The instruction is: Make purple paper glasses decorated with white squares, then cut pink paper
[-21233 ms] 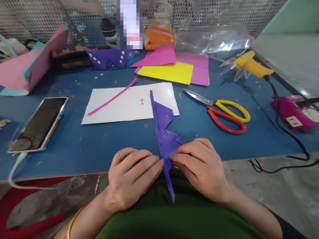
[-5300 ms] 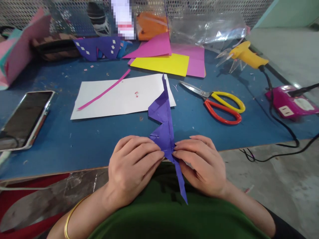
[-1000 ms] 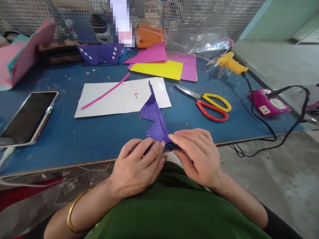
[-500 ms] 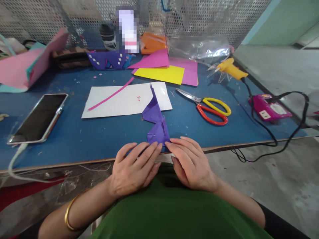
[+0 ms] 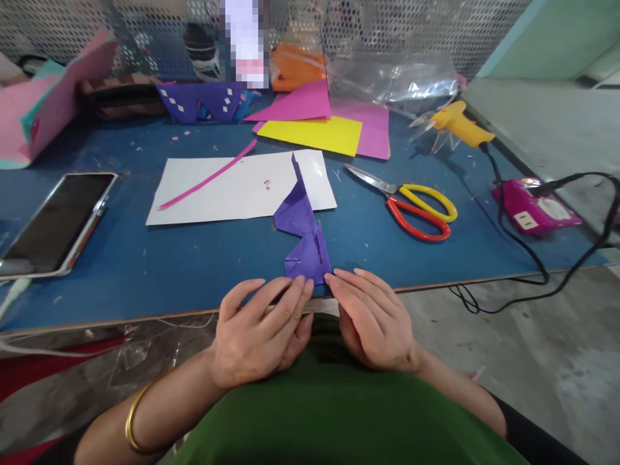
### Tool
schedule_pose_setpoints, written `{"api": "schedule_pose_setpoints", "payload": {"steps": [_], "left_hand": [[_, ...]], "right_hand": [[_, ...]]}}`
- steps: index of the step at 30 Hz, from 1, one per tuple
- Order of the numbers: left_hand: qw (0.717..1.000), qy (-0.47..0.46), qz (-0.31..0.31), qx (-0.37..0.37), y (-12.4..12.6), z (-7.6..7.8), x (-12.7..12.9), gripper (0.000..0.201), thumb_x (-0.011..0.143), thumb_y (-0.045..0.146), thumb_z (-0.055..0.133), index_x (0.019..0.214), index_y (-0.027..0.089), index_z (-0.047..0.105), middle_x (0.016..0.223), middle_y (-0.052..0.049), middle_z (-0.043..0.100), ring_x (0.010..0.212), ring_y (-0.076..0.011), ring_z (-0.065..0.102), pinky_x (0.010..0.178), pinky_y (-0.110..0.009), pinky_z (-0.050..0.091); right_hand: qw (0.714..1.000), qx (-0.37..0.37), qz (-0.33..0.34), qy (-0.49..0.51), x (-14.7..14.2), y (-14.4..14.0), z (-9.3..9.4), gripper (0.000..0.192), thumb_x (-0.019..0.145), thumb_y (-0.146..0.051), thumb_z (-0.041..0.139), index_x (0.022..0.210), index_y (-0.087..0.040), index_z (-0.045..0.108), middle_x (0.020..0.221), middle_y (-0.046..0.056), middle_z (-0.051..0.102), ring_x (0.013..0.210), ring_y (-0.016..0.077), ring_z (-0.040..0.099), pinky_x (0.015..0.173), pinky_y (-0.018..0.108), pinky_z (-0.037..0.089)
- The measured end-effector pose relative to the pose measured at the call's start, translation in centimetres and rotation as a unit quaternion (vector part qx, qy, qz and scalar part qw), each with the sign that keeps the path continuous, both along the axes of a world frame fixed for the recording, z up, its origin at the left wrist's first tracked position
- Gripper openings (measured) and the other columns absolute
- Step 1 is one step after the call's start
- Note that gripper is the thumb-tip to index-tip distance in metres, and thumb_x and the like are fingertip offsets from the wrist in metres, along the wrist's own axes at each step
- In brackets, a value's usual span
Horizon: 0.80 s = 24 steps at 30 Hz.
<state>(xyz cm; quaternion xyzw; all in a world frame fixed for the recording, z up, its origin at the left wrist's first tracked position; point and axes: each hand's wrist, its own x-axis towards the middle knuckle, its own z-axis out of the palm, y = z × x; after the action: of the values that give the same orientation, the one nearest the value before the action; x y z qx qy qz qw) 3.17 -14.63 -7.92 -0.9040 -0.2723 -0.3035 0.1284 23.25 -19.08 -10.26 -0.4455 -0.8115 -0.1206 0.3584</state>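
Your left hand [image 5: 259, 332] and right hand [image 5: 375, 320] now press flat, fingers spread and gripping nothing, on the near end of the folded purple paper shape [image 5: 304, 226], which has come down onto the blue surface [image 5: 194, 258] from your pinch.

We're at a craft workbench, workshop-like. Blue table top [image 5: 194, 258] scattered with paper scraps. At 12 o'clock, loose coloured paper sheets [image 5: 314, 132] in yellow and pink, backed by a perforated metal screen [image 5: 411, 26]. At 1 o'clock, scissors [image 5: 411, 206] with yellow and red handles. At 2 o'clock, a yellow glue gun [image 5: 460, 126] corded to a pink power strip [image 5: 535, 210]. Bare concrete floor [image 5: 533, 361] at 4 o'clock. We see a folded purple paper piece [image 5: 305, 239] at centre.
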Motion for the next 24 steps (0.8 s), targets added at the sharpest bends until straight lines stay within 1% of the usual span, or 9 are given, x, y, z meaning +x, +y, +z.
{"api": "schedule_pose_setpoints", "payload": {"steps": [4, 6, 9, 11, 14, 17, 20, 24], "left_hand": [[1.000, 0.007, -0.001, 0.005, 0.1, -0.2, -0.2, 0.034, 0.080, 0.021, 0.068, 0.114, 0.020, 0.070, 0.101, 0.002, 0.079, 0.085, -0.0182, 0.073, 0.078, -0.036, 0.045], [1.000, 0.005, 0.002, 0.011, 0.1, -0.4, -0.2, 0.034, 0.081, 0.023, 0.067, 0.115, 0.019, 0.070, 0.101, 0.001, 0.079, 0.086, -0.0184, 0.072, 0.079, -0.036, 0.044], [1.000, 0.003, 0.016, 0.017, 0.0, -0.6, 0.0, 0.033, 0.084, 0.028, 0.065, 0.116, 0.020, 0.069, 0.101, 0.001, 0.079, 0.085, -0.0180, 0.072, 0.083, -0.037, 0.042], [0.999, 0.005, 0.028, 0.026, -0.2, -0.7, 0.3, 0.032, 0.086, 0.031, 0.063, 0.117, 0.022, 0.070, 0.100, 0.000, 0.079, 0.084, -0.0179, 0.071, 0.086, -0.037, 0.041], [0.999, 0.005, 0.030, 0.042, -0.5, -0.8, 0.6, 0.032, 0.085, 0.030, 0.065, 0.115, 0.020, 0.071, 0.099, -0.001, 0.079, 0.084, -0.0180, 0.069, 0.090, -0.037, 0.039], [0.998, -0.006, 0.030, 0.060, -0.6, -1.0, 0.8, 0.033, 0.083, 0.028, 0.069, 0.114, 0.018, 0.072, 0.098, 0.001, 0.079, 0.085, -0.0162, 0.068, 0.098, -0.035, 0.036], [0.997, -0.023, 0.023, 0.063, -0.5, -1.2, 0.9, 0.034, 0.084, 0.028, 0.069, 0.115, 0.016, 0.072, 0.099, 0.000, 0.079, 0.089, -0.0152, 0.067, 0.108, -0.032, 0.032], [0.997, -0.040, 0.003, 0.064, -0.3, -1.4, 0.8, 0.026, 0.084, 0.025, 0.068, 0.108, 0.016, 0.074, 0.099, 0.002, 0.079, 0.090, -0.0148, 0.066, 0.113, -0.031, 0.029]], "right_hand": [[1.000, 0.007, -0.010, 0.002, -0.2, 0.5, 0.5, 0.036, 0.080, -0.004, 0.052, 0.115, -0.006, 0.059, 0.100, 0.015, 0.076, 0.099, 0.0237, 0.071, 0.097, 0.042, 0.056], [1.000, 0.002, -0.009, 0.005, -0.4, 0.7, 0.5, 0.037, 0.079, -0.004, 0.050, 0.114, -0.007, 0.059, 0.098, 0.015, 0.077, 0.096, 0.0233, 0.071, 0.098, 0.043, 0.055], [1.000, -0.002, -0.012, 0.003, -0.5, 0.6, 0.4, 0.042, 0.079, -0.006, 0.046, 0.119, -0.008, 0.057, 0.102, 0.013, 0.076, 0.100, 0.0231, 0.070, 0.098, 0.044, 0.055], [1.000, 0.001, -0.016, 0.004, -0.6, 0.4, 0.2, 0.043, 0.078, -0.006, 0.045, 0.119, -0.007, 0.056, 0.104, 0.015, 0.075, 0.103, 0.0236, 0.069, 0.098, 0.044, 0.055], [1.000, 0.007, -0.016, 0.007, -0.6, 0.2, 0.1, 0.042, 0.076, -0.004, 0.047, 0.117, -0.004, 0.057, 0.103, 0.017, 0.075, 0.104, 0.0243, 0.069, 0.097, 0.043, 0.054], [1.000, 0.017, -0.012, 0.002, -0.4, 0.2, 0.2, 0.042, 0.076, -0.002, 0.047, 0.117, -0.003, 0.058, 0.104, 0.018, 0.075, 0.105, 0.0239, 0.069, 0.097, 0.042, 0.055], [0.999, 0.031, -0.017, 0.002, -0.4, 0.4, 0.0, 0.039, 0.078, -0.001, 0.048, 0.116, -0.005, 0.059, 0.103, 0.016, 0.076, 0.104, 0.0224, 0.070, 0.095, 0.040, 0.056], [0.998, 0.054, -0.025, 0.024, -0.6, 0.7, -0.9, 0.031, 0.081, -0.004, 0.051, 0.110, -0.011, 0.062, 0.098, 0.012, 0.077, 0.100, 0.0210, 0.071, 0.091, 0.039, 0.057]]}}
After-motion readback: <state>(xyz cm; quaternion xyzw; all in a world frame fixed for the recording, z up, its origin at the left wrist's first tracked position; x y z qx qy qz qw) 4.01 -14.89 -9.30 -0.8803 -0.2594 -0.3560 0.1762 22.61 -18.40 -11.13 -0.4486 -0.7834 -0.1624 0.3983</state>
